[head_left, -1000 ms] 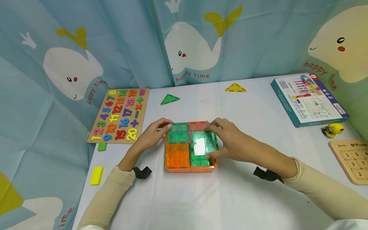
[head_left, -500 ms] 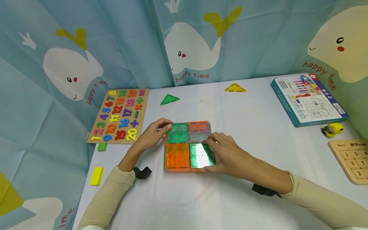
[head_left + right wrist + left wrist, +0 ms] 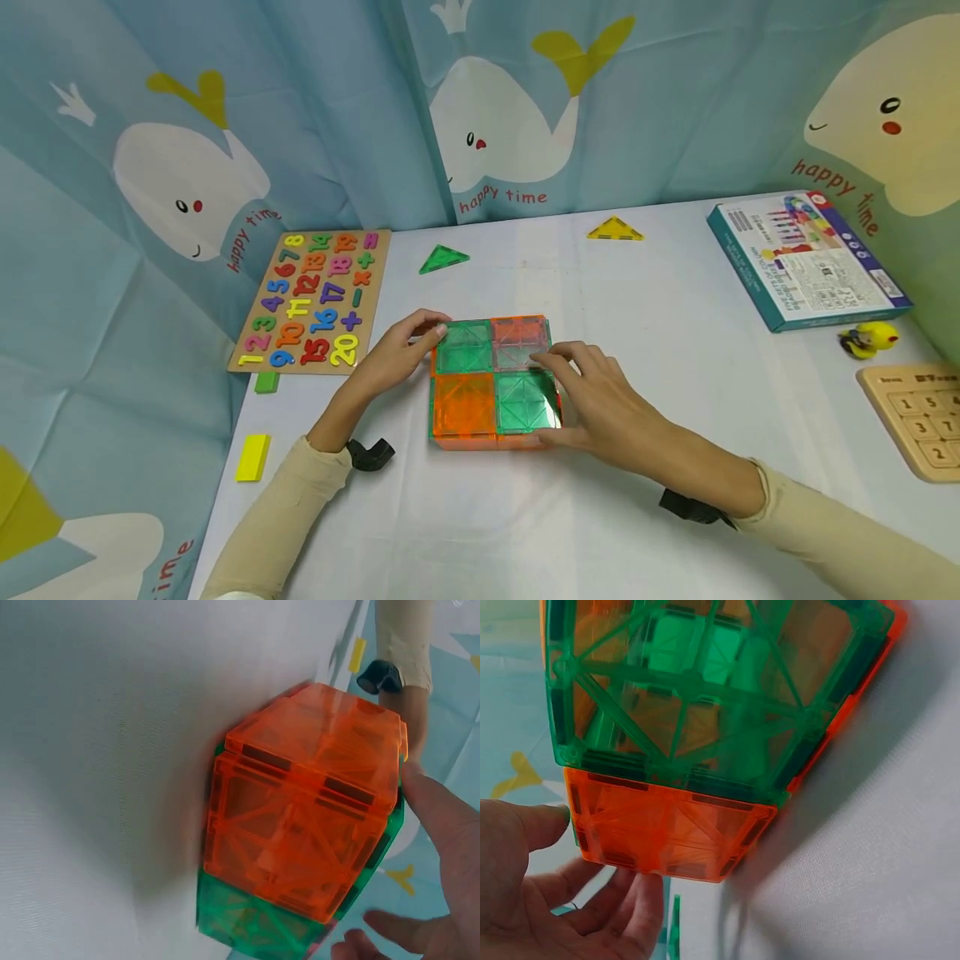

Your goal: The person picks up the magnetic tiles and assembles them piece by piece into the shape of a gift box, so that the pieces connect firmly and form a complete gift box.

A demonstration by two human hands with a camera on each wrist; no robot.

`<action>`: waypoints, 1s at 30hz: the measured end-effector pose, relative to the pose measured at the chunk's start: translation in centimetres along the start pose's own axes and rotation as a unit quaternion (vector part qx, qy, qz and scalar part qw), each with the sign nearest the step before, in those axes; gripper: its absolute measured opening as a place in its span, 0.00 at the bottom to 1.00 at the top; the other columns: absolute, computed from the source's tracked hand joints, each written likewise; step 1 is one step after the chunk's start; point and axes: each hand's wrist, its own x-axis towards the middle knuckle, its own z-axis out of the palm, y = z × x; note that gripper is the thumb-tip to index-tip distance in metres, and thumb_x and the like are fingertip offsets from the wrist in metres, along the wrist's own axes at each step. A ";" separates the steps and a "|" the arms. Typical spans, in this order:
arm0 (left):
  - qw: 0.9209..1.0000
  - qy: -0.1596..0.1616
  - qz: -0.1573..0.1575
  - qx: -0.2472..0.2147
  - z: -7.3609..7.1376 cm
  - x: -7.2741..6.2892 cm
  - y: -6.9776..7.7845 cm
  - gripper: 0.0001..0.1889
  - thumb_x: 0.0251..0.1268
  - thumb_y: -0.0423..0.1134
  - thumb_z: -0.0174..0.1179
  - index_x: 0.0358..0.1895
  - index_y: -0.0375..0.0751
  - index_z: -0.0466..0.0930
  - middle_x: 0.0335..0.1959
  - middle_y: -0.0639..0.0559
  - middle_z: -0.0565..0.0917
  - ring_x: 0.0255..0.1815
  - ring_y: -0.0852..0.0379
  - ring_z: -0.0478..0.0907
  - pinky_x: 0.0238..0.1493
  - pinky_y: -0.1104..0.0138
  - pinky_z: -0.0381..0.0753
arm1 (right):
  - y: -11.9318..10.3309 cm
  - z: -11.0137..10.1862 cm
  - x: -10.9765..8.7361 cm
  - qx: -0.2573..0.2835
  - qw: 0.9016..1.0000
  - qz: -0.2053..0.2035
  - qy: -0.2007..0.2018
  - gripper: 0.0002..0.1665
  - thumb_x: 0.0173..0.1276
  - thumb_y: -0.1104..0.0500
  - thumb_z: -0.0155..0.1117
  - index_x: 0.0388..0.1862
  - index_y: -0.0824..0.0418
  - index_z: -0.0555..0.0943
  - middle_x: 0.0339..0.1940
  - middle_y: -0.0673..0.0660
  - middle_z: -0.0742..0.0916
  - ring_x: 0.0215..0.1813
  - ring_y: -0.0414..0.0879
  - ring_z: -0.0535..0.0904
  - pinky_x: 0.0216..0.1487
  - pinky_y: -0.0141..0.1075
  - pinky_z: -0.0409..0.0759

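A low box of see-through magnetic tiles (image 3: 465,406) stands on the white table, its top showing a square of green, pink and orange tiles. My left hand (image 3: 401,350) holds its back left corner, thumb at the top edge. In the left wrist view, the fingers (image 3: 649,907) lie against an orange side tile (image 3: 667,829). At the front right of the top lies a green square magnetic tile (image 3: 525,400). My right hand (image 3: 611,408) spans this tile between thumb and fingers. In the right wrist view, the thumb (image 3: 431,802) meets the box's upper edge.
A green triangle tile (image 3: 444,259) and a yellow triangle tile (image 3: 615,229) lie behind the box. To the left are a number board (image 3: 311,302) and green (image 3: 266,382) and yellow blocks (image 3: 253,457). A game box (image 3: 810,258), small duck figure (image 3: 868,339) and wooden number puzzle (image 3: 915,421) sit right.
My right hand has moved toward me with the green tile, which now lies flat in the top's front right corner. My left hand has stayed at the back left corner.
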 end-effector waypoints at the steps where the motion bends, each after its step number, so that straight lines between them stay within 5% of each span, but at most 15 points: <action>1: 1.000 0.002 -0.004 -0.001 0.0 -0.3 0.0 0.24 0.86 0.52 0.51 0.73 0.44 0.72 0.72 0.45 0.76 0.75 0.41 0.72 0.74 0.43 0.73 | 0.0 0.0 -0.1 0.013 1.000 0.014 -0.005 0.58 0.53 0.42 0.88 0.77 0.61 0.69 0.69 0.61 0.75 0.66 0.59 0.72 0.64 0.54 0.72; 7: 0.996 -0.040 -0.061 -0.058 0.2 -2.6 -0.1 0.32 0.86 0.53 0.50 0.82 0.41 0.58 0.83 0.40 0.62 0.79 0.39 0.68 0.73 0.46 0.74 | 0.4 0.3 -0.5 0.096 0.990 0.087 -0.061 0.76 0.56 0.35 0.84 0.88 0.63 0.48 0.82 0.65 0.64 0.80 0.65 0.64 0.76 0.66 0.67; 11: 0.986 -0.100 -0.079 -0.108 0.7 -3.8 -0.2 0.37 0.88 0.53 0.46 0.86 0.37 0.46 0.85 0.37 0.55 0.82 0.38 0.63 0.74 0.46 0.73 | 0.6 0.6 -0.8 0.119 0.985 0.099 -0.079 0.75 0.58 0.42 0.85 0.89 0.60 0.44 0.85 0.65 0.61 0.82 0.65 0.61 0.76 0.68 0.64; 14: 0.982 -0.115 -0.072 -0.131 1.2 -3.9 -0.1 0.38 0.88 0.54 0.44 0.87 0.37 0.41 0.86 0.37 0.54 0.83 0.39 0.61 0.74 0.45 0.72 | 0.8 0.8 -0.9 0.126 0.983 0.103 -0.080 0.74 0.58 0.49 0.85 0.89 0.58 0.44 0.86 0.64 0.61 0.82 0.65 0.61 0.75 0.69 0.65; 25: 0.983 -0.109 -0.051 -0.136 2.4 -1.0 0.8 0.38 0.88 0.56 0.43 0.87 0.41 0.43 0.86 0.44 0.56 0.83 0.44 0.62 0.74 0.48 0.73 | 3.1 -0.9 -0.6 0.118 0.984 0.112 -0.076 0.69 0.61 0.54 0.84 0.89 0.60 0.47 0.84 0.66 0.63 0.81 0.67 0.62 0.75 0.71 0.64; 30: 0.982 -0.114 -0.048 -0.139 2.6 0.4 1.0 0.38 0.88 0.55 0.44 0.87 0.40 0.43 0.86 0.44 0.56 0.82 0.45 0.64 0.75 0.49 0.72 | 4.0 -2.1 -0.3 0.108 0.983 0.123 -0.088 0.72 0.60 0.44 0.84 0.88 0.64 0.47 0.83 0.69 0.64 0.80 0.69 0.63 0.74 0.69 0.66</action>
